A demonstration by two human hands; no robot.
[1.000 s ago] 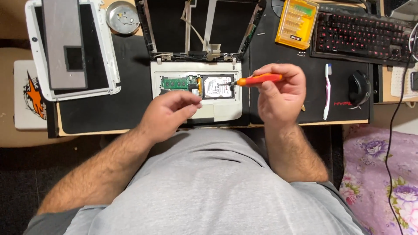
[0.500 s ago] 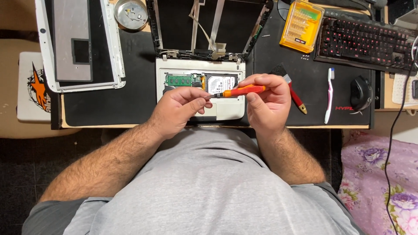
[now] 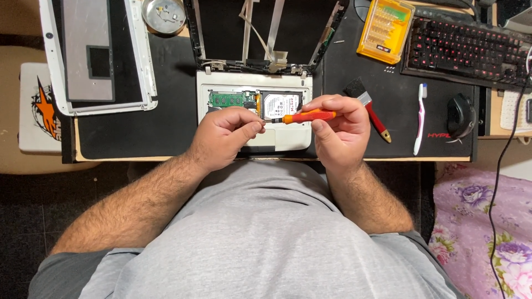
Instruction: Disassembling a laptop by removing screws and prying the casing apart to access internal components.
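Observation:
A white laptop base lies opened on the black desk mat, showing a green memory board and a silver hard drive. My right hand holds an orange screwdriver level, its tip pointing left. My left hand has its thumb and finger pinched at the screwdriver's tip, just above the laptop's front part.
A white laptop cover and a round metal tin lie at the back left. On the right are a yellow bit case, a small brush, a toothbrush, a black mouse and a red-lit keyboard.
My right hand has swung the screwdriver's tip leftward to my left hand, and my left fingers have pinched at the tip. The camera view has shifted slightly.

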